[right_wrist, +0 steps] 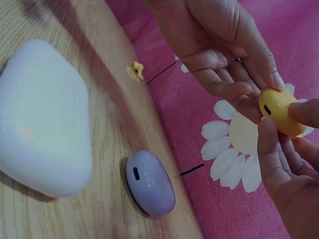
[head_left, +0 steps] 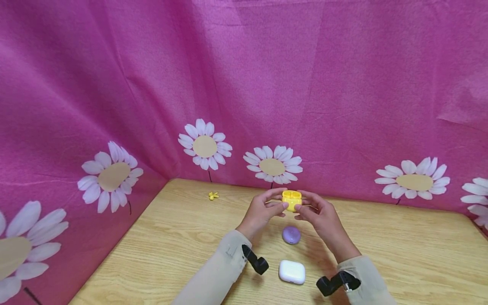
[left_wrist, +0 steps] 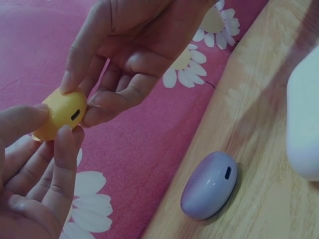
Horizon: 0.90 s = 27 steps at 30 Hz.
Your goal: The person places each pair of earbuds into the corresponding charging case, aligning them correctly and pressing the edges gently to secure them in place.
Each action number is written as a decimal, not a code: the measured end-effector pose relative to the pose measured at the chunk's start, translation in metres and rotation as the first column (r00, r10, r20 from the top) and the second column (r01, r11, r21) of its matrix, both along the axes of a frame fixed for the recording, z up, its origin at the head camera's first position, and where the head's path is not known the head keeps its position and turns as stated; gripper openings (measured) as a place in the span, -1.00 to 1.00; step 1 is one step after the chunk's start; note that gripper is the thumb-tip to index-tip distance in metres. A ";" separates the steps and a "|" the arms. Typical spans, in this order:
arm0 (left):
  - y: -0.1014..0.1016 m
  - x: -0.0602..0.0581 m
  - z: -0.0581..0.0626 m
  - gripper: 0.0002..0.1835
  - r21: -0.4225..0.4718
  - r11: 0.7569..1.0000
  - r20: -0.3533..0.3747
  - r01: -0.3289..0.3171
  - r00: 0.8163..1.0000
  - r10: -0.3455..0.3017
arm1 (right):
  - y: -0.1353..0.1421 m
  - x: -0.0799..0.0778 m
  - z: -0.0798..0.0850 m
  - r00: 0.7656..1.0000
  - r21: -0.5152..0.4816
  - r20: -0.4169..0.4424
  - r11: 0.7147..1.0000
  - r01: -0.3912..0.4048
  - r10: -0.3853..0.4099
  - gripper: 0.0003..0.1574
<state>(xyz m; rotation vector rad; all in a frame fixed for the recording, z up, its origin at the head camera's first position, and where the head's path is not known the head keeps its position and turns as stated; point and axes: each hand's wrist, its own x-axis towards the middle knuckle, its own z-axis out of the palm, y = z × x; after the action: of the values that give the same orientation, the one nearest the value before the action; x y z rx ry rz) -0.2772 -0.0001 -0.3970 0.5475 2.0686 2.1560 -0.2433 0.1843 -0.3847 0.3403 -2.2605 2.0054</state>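
A small yellow earbud case [head_left: 291, 205] is held up above the table between both hands, its lid raised and its inside facing the head camera. My left hand [head_left: 261, 212] pinches its left side with thumb and fingers; the right hand [head_left: 322, 217] grips the right side the same way. From the left wrist view, a dark charging port shows on the yellow case [left_wrist: 64, 113]. Below the hands lies a purple rounded case [head_left: 291, 235], closed. Nearer the body rests a white earbud case [head_left: 292, 272], also closed.
Yellow earbuds [head_left: 213, 195] lie at the back left of the wooden table [head_left: 160, 237]. A pink cloth [head_left: 324, 84] with printed daisies hangs behind the table and along its left side. Black wrist cameras sit on both sleeves.
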 end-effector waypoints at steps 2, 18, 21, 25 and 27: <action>0.000 0.000 0.000 -0.50 0.000 1.000 0.007 -0.002 1.000 0.002 | 0.000 0.000 0.000 1.000 0.000 0.001 1.000 0.001 -0.001 -0.40; -0.001 0.001 0.001 -0.53 0.006 1.000 0.011 -0.008 1.000 0.008 | 0.000 0.001 -0.001 1.000 -0.003 0.009 1.000 0.011 -0.011 -0.38; -0.001 0.000 0.001 -0.54 0.017 1.000 0.006 -0.004 1.000 0.004 | 0.000 0.002 -0.001 0.999 -0.001 0.033 1.000 0.004 -0.004 -0.38; -0.001 0.001 0.001 -0.54 0.023 1.000 0.002 -0.002 1.000 0.002 | 0.000 0.003 -0.001 0.998 0.016 0.060 1.000 -0.013 0.012 -0.43; -0.001 0.001 0.001 -0.54 0.019 1.000 -0.004 -0.003 1.000 0.003 | 0.000 0.003 0.000 0.997 0.027 0.069 0.999 -0.019 0.017 -0.45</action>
<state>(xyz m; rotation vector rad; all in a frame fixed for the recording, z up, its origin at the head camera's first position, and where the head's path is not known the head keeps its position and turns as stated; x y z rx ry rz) -0.2763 -0.0008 -0.3960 0.5519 2.0544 2.1796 -0.2400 0.1845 -0.3850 0.2988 -2.3361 2.0269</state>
